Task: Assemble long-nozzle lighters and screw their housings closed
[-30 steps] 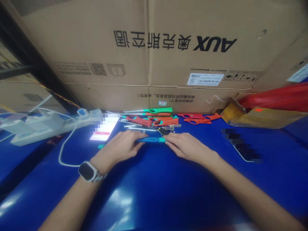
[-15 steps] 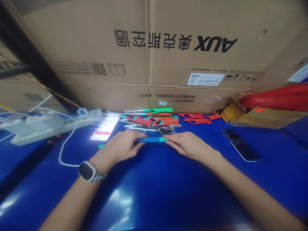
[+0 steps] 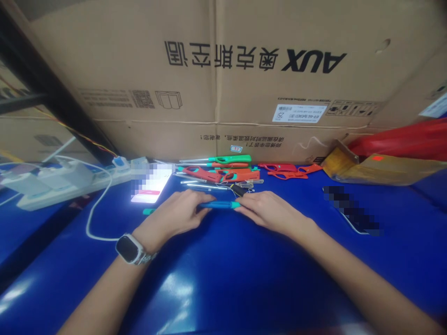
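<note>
A blue lighter (image 3: 220, 204) with a teal collar lies level between my two hands, above the blue table. My left hand (image 3: 179, 207), with a watch (image 3: 129, 249) on its wrist, is closed around the lighter's left end. My right hand (image 3: 267, 208) pinches the other end by the teal part; the fingers hide what lies beyond it. Just behind are a green long-nosed lighter (image 3: 232, 159), an orange lighter body (image 3: 240, 175), a red one (image 3: 204, 174), thin metal tubes (image 3: 206, 186) and a small black part (image 3: 238, 190) with wires.
Red handle shells (image 3: 279, 167) lie right of the pile. A lit phone (image 3: 150, 188) and a white power strip (image 3: 84, 186) with cables are on the left. At right are a dark phone (image 3: 351, 211) and a taped carton (image 3: 384, 170). A big cardboard box (image 3: 244, 88) stands behind.
My right hand has shifted very slightly left, covering a little more of the teal end. Both hands keep their hold on the blue lighter; the things on the table have not moved.
</note>
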The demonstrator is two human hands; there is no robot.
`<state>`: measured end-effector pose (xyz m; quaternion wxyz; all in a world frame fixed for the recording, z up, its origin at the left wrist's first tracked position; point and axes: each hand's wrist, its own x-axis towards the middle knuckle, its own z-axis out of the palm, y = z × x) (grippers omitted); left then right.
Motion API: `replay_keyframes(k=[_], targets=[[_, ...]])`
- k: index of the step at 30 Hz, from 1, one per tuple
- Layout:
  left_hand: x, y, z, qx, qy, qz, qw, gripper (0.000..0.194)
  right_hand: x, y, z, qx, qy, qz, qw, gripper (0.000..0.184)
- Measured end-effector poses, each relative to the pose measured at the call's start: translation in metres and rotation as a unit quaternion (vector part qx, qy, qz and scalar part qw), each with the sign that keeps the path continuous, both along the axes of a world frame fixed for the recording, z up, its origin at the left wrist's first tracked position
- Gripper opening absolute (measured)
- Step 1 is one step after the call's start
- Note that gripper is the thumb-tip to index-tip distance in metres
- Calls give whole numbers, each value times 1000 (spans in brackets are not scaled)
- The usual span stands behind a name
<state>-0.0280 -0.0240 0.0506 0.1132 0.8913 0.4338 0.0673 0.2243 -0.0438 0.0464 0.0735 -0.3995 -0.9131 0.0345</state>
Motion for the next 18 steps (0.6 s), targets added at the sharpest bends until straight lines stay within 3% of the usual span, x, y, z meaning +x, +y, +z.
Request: replay_keyframes(k=[10, 16, 18], targets=[[10, -1, 2, 47, 56, -33, 997, 24, -1, 4, -6, -16, 82, 36, 996, 29], [13, -2, 3, 74, 104, 2, 992, 20, -2, 3, -6, -28, 137, -84, 987, 28], [13, -2, 2, 82, 88, -4, 993, 24, 0, 1, -4, -23, 137, -92, 986, 25]])
